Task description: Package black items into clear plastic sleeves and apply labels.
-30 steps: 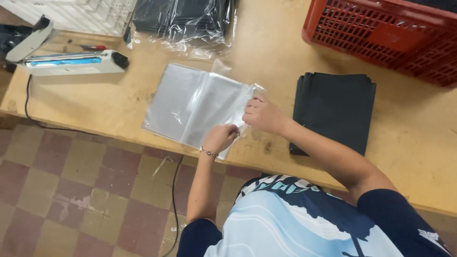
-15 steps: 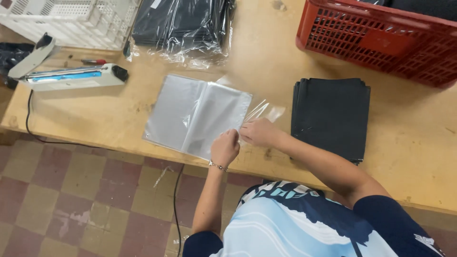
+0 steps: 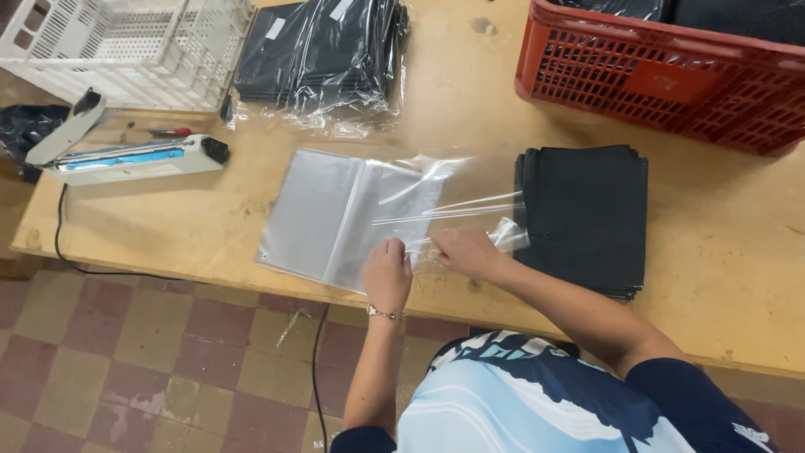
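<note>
Clear plastic, thin and glossy: one loose bag (image 3: 470, 210) lies on the wooden bench (image 3: 470, 101) between the stack of clear bags (image 3: 335, 214) at its 9 o'clock and the pile of black folded items (image 3: 587, 218) at its 3 o'clock, partly lapping both. Your left hand (image 3: 387, 273) rests palm down on the near edge of the stack, fingers pressed flat; whether it pinches a sheet cannot be told. Your right hand (image 3: 465, 250) pinches the loose bag at its near edge, at 6 o'clock of the film. Handling, as a judgement: very light, limp, slippery, apt to cling and crumple; best taken at the open edge with fingertips, not mid-sheet. Also on the bench: a heat sealer (image 3: 126, 155) with raised arm at 9 o'clock of the stack, its cord (image 3: 59, 243) dropping over the edge; a red-handled tool (image 3: 172, 132) just behind it; a white plastic crate (image 3: 126, 42) at 11 o'clock; bagged black items (image 3: 323, 54) at 12 o'clock; a red crate (image 3: 671, 75) at 1 o'clock. A bracelet (image 3: 384, 314) sits on your left wrist. Checked tile floor (image 3: 126, 369) lies below.
</note>
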